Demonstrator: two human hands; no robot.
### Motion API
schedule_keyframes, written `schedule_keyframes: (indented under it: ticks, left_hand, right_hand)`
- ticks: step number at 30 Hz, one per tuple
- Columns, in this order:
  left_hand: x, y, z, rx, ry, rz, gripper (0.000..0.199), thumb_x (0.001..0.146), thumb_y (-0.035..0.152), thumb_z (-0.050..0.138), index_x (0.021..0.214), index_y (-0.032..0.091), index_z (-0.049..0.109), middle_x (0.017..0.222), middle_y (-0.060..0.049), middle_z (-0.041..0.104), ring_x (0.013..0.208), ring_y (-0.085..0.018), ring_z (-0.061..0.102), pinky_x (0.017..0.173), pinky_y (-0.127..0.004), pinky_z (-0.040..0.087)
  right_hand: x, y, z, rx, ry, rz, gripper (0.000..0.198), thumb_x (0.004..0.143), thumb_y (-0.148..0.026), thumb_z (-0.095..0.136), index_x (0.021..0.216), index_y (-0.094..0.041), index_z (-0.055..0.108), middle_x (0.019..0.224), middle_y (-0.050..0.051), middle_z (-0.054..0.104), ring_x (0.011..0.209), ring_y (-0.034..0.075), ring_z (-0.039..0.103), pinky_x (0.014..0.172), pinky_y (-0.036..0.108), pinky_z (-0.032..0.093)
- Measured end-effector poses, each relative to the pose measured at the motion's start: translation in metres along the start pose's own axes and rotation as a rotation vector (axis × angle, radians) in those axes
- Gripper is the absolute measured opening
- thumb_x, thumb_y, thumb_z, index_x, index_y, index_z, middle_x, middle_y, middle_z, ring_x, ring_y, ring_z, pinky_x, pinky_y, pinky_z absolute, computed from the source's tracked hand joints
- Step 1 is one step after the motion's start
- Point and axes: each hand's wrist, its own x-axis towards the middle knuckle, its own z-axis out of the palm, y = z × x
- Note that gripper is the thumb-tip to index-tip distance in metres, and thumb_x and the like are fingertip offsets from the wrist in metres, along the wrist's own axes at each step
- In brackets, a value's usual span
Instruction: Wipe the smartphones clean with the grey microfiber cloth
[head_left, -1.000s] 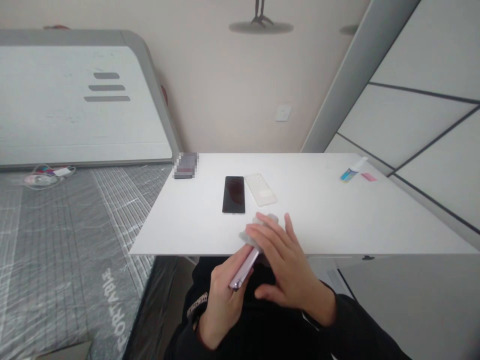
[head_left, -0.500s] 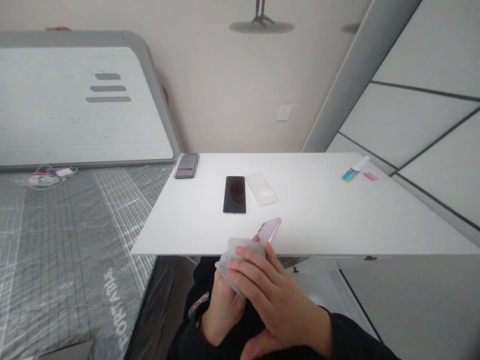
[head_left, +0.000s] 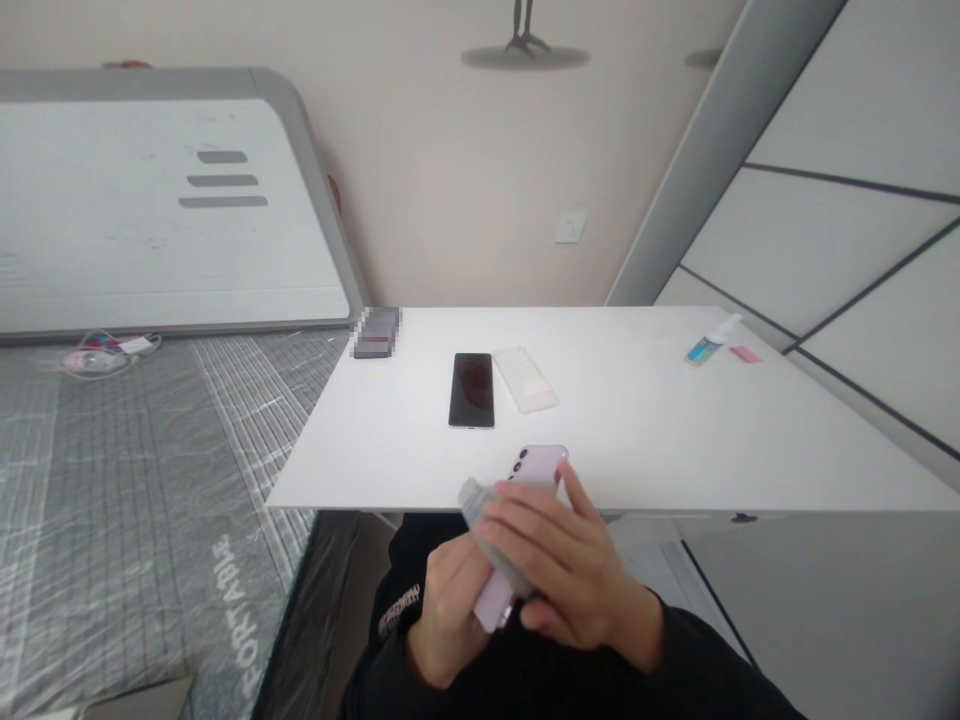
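A lilac smartphone (head_left: 543,464) with camera lenses at its upper corner is tilted just over the near table edge. My left hand (head_left: 448,605) is closed around its lower left side. In my right hand (head_left: 562,555) a grey cloth (head_left: 474,503) is pressed flat across the middle of the phone's back. My right fingers lie over the cloth, with one fingertip at the phone's upper right edge. Beyond the hands, a black-screened phone (head_left: 472,390) lies on the white table (head_left: 637,430), with a clear phone case (head_left: 526,380) just right of it.
A spray bottle (head_left: 705,347) lies at the far right, beside a pink piece (head_left: 746,354). A blurred-out dark item (head_left: 376,333) sits at the table's far left corner. A wall socket (head_left: 570,227) is behind the table, and a white panelled surface (head_left: 847,260) stands to the right.
The phone has turned so its lilac back faces up, and more of it shows. The cloth, bunched over my left hand before, now lies across the phone's back under my right hand.
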Motion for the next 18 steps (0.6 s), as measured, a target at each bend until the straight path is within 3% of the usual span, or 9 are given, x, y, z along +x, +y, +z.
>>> schedule_keyframes:
  ticks: [3,6,8,13,15,18]
  left_hand:
    - [0.006,0.001,0.001,0.032,0.003,0.073,0.031,0.102,0.023,0.05,0.129,0.016,0.063,0.1,-0.01,0.079,0.086,-0.02,0.078,0.073,-0.027,0.065]
    - [0.007,0.0,0.003,0.015,0.024,0.062,0.029,0.103,0.02,0.047,0.125,0.021,0.065,0.077,-0.002,0.077,0.06,-0.015,0.074,0.061,-0.022,0.062]
    - [0.006,0.0,0.002,-0.003,0.034,0.073,0.03,0.103,0.021,0.047,0.128,0.023,0.063,0.075,0.0,0.077,0.058,-0.014,0.073,0.06,-0.021,0.062]
    - [0.004,0.002,-0.002,0.015,-0.032,0.109,0.039,0.103,0.023,0.047,0.141,0.014,0.055,0.116,-0.015,0.077,0.101,-0.023,0.077,0.081,-0.029,0.065]
    - [0.003,0.001,0.0,0.004,-0.034,0.08,0.038,0.103,0.021,0.047,0.139,0.018,0.056,0.105,-0.01,0.08,0.088,-0.021,0.079,0.079,-0.028,0.065]
    - [0.002,0.0,0.002,-0.026,-0.019,0.067,0.034,0.102,0.02,0.047,0.131,0.025,0.062,0.079,-0.001,0.08,0.061,-0.017,0.076,0.071,-0.025,0.065]
  right_hand:
    - [0.001,0.004,-0.003,-0.02,-0.011,0.125,0.067,0.109,-0.052,0.014,0.118,-0.014,0.069,0.113,0.007,0.077,0.127,0.022,0.061,0.13,0.047,0.009]
    - [0.0,-0.003,-0.002,0.035,-0.033,-0.001,0.067,0.11,-0.049,0.013,0.114,-0.017,0.072,0.112,0.002,0.078,0.126,0.019,0.062,0.13,0.045,0.01]
    - [-0.002,-0.004,-0.002,0.031,-0.047,-0.092,0.066,0.11,-0.049,0.015,0.114,-0.018,0.073,0.113,0.0,0.078,0.126,0.017,0.062,0.131,0.043,0.009]
    - [-0.003,0.005,-0.007,-0.059,-0.007,0.126,0.071,0.107,-0.057,0.015,0.122,-0.013,0.069,0.116,0.01,0.077,0.129,0.025,0.061,0.129,0.049,0.006]
    - [-0.003,0.001,-0.006,-0.023,-0.006,0.083,0.07,0.108,-0.055,0.013,0.119,-0.015,0.07,0.114,0.006,0.077,0.132,0.023,0.058,0.13,0.049,0.008]
    - [-0.003,-0.005,-0.005,-0.002,-0.026,-0.122,0.064,0.11,-0.046,0.013,0.119,-0.019,0.071,0.118,0.0,0.076,0.138,0.017,0.052,0.131,0.045,0.009]
